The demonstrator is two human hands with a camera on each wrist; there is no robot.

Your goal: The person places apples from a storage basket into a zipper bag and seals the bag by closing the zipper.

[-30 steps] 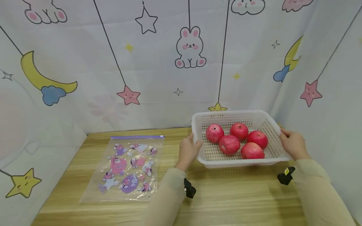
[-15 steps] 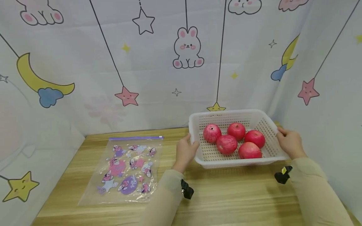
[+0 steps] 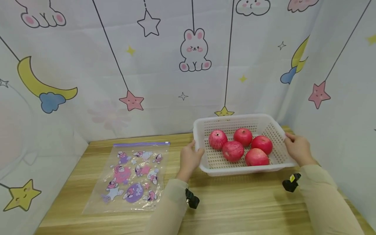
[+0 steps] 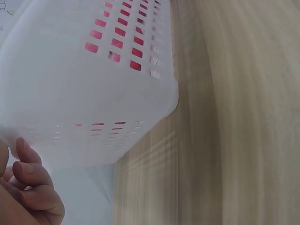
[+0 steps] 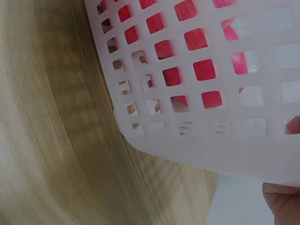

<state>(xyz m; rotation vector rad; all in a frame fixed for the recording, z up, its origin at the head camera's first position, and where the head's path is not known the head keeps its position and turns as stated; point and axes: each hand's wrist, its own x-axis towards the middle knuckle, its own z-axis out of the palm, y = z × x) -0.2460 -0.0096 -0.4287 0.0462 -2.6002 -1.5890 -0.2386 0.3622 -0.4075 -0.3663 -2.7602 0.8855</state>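
Observation:
A white plastic basket [image 3: 235, 170] with perforated walls stands at the back right of the table, and several red, apple-like fruits [image 3: 233, 150] lie inside it. At its left end my left hand [image 3: 189, 160] grips the rim; in the left wrist view the curled fingers [image 4: 37, 185] show by that rim. My right hand [image 3: 300, 150] holds the opposite end, partly visible at the edge of the right wrist view. Whether the basket's underside touches the table, I cannot tell. To the left, a clear zip bag [image 3: 132, 176] with cartoon prints and a purple slider strip lies flat.
The wooden table [image 3: 241, 209] spreads out in front of the basket and around the bag. A white curtain [image 3: 158, 65] printed with stars, moons and rabbits hangs behind the table and along both sides. A small black camera sits on each wrist.
Both hands and the basket have shifted slightly to the left, towards the bag. The fruits moved along with the basket. The bag stays where it was, and both grips look the same.

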